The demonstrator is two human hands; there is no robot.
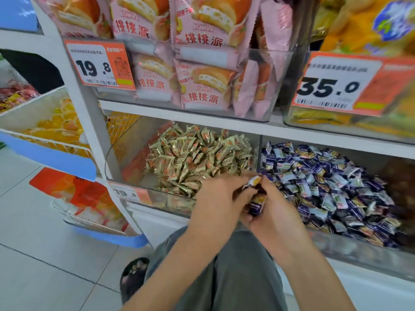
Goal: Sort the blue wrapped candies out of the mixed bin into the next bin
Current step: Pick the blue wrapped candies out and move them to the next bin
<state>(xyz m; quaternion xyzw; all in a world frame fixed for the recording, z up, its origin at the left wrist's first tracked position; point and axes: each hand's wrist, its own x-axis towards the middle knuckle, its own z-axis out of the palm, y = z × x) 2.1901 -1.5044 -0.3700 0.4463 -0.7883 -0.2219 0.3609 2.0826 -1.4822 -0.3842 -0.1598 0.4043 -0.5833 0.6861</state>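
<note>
Bare forearms, grey trousers, a dark open-toed sandal

Both arms are uncovered from the lower edge of the view up to the hands: no sleeve, cuff, watch, bracelet or ring shows on the left hand [215, 198] or the right hand [272, 212], and neither wears a glove. The legs are clad in grey-green trousers [238, 272] of plain, unpatterned cloth, with soft folds and a lengthwise crease where the fabric bunches between the forearms. On the floor at lower left one foot wears a black sandal [133, 277] with a broad dark strap over the top, the toes left open at the front; blur hides finer detail.
</note>
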